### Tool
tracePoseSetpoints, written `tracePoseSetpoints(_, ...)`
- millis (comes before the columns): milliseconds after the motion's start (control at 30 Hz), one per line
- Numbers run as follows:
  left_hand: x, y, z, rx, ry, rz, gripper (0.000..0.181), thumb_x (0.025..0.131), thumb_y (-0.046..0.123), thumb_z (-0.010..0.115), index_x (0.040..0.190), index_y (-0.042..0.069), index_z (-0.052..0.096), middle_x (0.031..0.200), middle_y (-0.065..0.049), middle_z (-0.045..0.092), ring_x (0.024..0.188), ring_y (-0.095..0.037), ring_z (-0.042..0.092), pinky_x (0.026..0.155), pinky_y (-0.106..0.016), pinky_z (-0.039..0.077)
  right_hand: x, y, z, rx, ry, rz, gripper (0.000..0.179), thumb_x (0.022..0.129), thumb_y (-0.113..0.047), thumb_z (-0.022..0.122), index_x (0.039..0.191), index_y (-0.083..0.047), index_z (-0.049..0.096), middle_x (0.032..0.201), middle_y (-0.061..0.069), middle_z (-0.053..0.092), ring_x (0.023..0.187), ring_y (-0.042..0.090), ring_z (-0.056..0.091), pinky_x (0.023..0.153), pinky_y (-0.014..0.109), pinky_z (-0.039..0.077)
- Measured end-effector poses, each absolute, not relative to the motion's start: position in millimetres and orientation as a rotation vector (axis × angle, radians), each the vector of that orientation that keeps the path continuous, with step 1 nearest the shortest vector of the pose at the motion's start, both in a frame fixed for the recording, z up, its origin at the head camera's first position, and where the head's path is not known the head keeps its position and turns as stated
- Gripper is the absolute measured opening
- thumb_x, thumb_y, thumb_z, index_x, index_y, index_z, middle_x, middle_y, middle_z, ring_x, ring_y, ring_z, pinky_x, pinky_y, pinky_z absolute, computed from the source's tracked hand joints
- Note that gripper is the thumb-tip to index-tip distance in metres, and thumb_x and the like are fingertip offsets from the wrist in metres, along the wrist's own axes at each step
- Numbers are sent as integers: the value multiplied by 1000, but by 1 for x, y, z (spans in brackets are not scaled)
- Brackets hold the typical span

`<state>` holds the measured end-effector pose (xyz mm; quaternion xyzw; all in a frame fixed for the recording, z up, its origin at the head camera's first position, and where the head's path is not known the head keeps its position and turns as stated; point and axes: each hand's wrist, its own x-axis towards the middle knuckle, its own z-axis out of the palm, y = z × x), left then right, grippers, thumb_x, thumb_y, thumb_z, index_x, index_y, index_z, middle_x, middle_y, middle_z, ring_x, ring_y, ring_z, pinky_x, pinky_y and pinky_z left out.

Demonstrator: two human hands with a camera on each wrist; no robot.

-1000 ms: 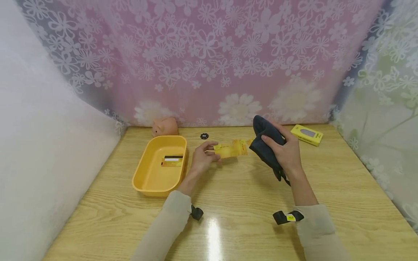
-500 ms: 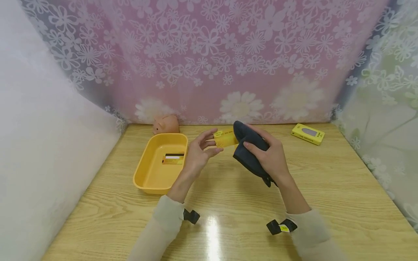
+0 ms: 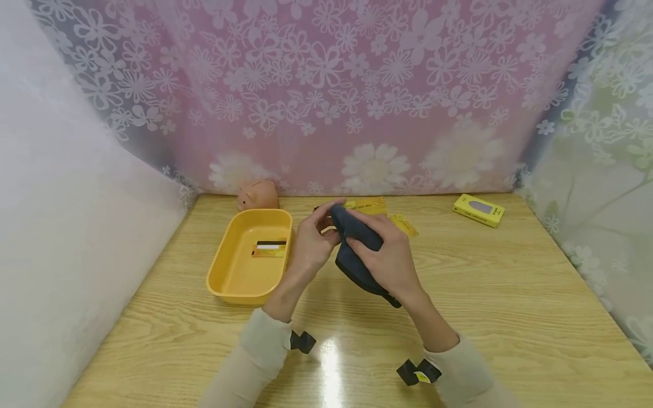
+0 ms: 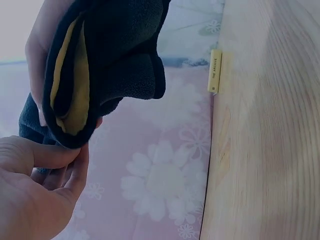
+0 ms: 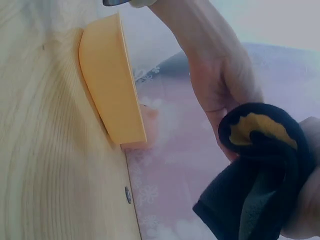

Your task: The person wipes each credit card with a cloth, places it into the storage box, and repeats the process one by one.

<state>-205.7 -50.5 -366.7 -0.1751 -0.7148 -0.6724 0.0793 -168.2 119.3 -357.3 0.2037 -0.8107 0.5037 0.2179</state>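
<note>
My right hand point(image 3: 390, 258) grips a folded dark blue fabric pouch point(image 3: 354, 235) above the table. Its mouth gapes in the left wrist view, with yellow inside the dark rim point(image 4: 79, 95). At that mouth, my left hand point(image 3: 312, 241) pinches the edge between thumb and fingers. Beyond the hands are a yellow card point(image 3: 369, 205), partly hidden by the right hand, and a second yellow card point(image 3: 405, 225) farther right. The left fingers mostly cover a black chip point(image 3: 316, 209); the right wrist view shows this chip point(image 5: 128, 195) on the table.
Left of my hands stands a yellow plastic basin point(image 3: 229, 277) with a striped card point(image 3: 269, 249) inside. Behind it sits a pink piggy figure point(image 3: 259, 195). A small yellow box point(image 3: 478, 210) lies at the back right, before the flowered curtain point(image 3: 316, 102).
The right hand has brought the pouch leftward to the left hand. The left hand has left the yellow card and now pinches the pouch's edge.
</note>
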Motion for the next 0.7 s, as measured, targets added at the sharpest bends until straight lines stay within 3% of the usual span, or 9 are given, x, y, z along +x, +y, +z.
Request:
tracePoseSetpoints(233,-207,-44,-366,-490,-2090,-2060,54,92,-10,72,141,14,66,124,-12,67,105,-32,69,91,-31,62,-170,119,-356,408,-2262,1292,52,88,-8,84,137,-21,71,119,13,64,106,35,66,87,54,60)
tracePoseSetpoints(367,-208,-40,-366,-464,-2069,-2083,55,92,-11,71,141,15,67,124,-13,67,105,-37,67,91,-32,62,-171,123,-356,352,-2260,1285,51,90,-9,82,137,-23,72,119,13,63,107,35,66,88,55,60)
tracePoseSetpoints(700,-212,-37,-371,-363,-2032,-2124,59,90,-22,65,135,16,71,119,-11,58,92,-20,61,85,-35,64,-180,132,-361,246,-2224,1289,48,89,-9,82,134,-24,74,119,14,64,110,37,66,91,56,60)
